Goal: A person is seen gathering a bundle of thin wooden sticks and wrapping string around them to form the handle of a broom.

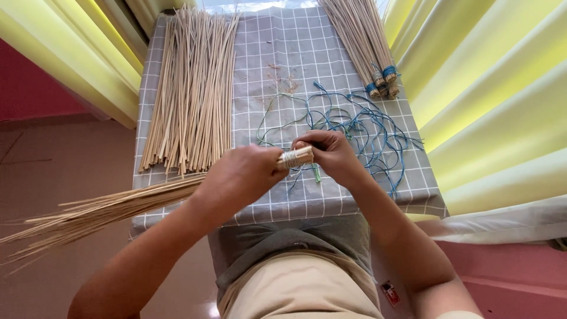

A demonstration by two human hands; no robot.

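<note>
Bench (177, 18) under grey checked cloth (283, 201), yellow curtains (490, 106) both sides. Loose stick pile (192, 94) far left, tied bundles (366, 47) far right, blue string tangle (360, 127) right of centre. Stick bundle (100, 210) held near edge, long axis left-right, free ends fan left off bench. Left hand (239, 177) grip clamped round bundle, right hand (333, 155) pinching wrapped end (296, 157), touching left hand

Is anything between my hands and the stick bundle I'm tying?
Nothing visible. The left hand grips the stick bundle just behind its wrapped end, and the right hand pinches that end directly. The blue strings lie beyond on the checked cloth.
</note>
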